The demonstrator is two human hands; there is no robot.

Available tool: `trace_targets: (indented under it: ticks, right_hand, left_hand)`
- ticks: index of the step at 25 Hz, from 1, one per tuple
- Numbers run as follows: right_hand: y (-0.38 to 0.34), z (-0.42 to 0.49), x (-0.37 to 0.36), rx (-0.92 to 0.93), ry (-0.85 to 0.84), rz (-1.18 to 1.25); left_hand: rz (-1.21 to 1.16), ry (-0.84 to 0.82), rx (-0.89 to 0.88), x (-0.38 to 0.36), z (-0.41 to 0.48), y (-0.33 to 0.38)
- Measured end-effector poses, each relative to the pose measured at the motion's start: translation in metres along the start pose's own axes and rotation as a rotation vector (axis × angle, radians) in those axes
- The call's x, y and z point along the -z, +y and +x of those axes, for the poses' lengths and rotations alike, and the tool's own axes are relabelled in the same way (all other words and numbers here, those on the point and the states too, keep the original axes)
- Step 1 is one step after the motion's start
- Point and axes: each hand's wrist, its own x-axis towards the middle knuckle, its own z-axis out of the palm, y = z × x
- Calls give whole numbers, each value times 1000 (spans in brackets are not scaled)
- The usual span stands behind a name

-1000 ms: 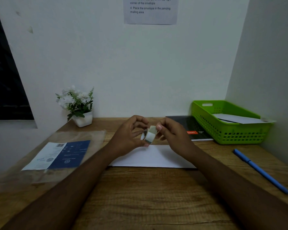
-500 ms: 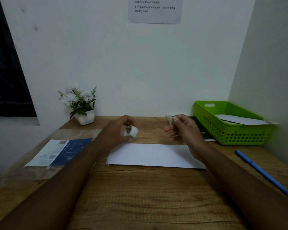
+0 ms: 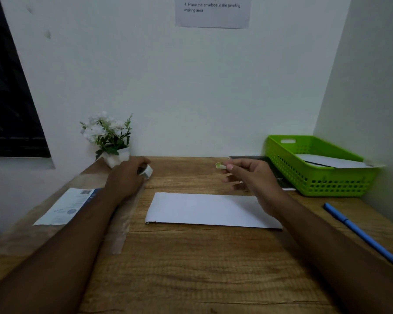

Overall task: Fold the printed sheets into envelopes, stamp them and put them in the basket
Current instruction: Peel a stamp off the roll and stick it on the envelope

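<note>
Looks down across a wooden desk (image 3: 191, 268) from a head-worn camera, both bare forearms reaching forward. With the left hand (image 3: 126, 177), grips a small white roll (image 3: 147, 172), probably the stamps, fingers curled round it, low over the desk just in front of a potted plant (image 3: 109, 137). With the right hand (image 3: 252, 175), pinches a small pale stamp (image 3: 219, 165) between thumb and forefinger, raised above the desk beyond the far edge of the envelope, toward its right end; other fingers loosely curled beneath.

Between the two forearms, flat on the wood: a long white envelope (image 3: 211, 210), closed up, plain face showing, touched by neither hand. No stamp visible anywhere on it.

At the far right, against the wall: a green basket (image 3: 327, 184) with a second envelope (image 3: 331, 160) already lying inside, one end jutting over the rim; impossible to tell whether stamped.

On the left, partly under the left forearm: a clear plastic sleeve (image 3: 120, 223) with a blue and white printed sheet (image 3: 66, 207) inside. Also a dark booklet (image 3: 279, 175) beside the basket, a blue pen (image 3: 361, 234) near the right edge, and a paper notice (image 3: 212, 12) on the wall.

Judged from this: one envelope finished and in the basket, folding done for the one on the desk, stamping about to happen, sticking the stamp down and moving the envelope into the basket yet to come
</note>
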Motion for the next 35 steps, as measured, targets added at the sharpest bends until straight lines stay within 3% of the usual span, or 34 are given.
trace_targets:
  ticks: [7, 10, 13, 17, 24, 35]
  right_hand:
    - [3, -2, 0, 10, -39, -99]
    - [5, 0, 3, -3, -34, -116]
    - [6, -1, 3, 1, -50, -175]
    - [6, -3, -4, 36, -124, -268]
    - [8, -4, -10, 53, -225, -296]
    - [10, 2, -13, -8, -98, 146]
  left_hand:
    - [64, -143, -23, -6, -2, 3]
    - [161, -92, -45, -4, -4, 12]
    - [-79, 79, -161, 3, -13, 44]
    - [-609, -159, -177, 4, -39, 113]
    - [-733, -150, -89, -9, -46, 126]
    - [-950, -149, 18, -3, -49, 132]
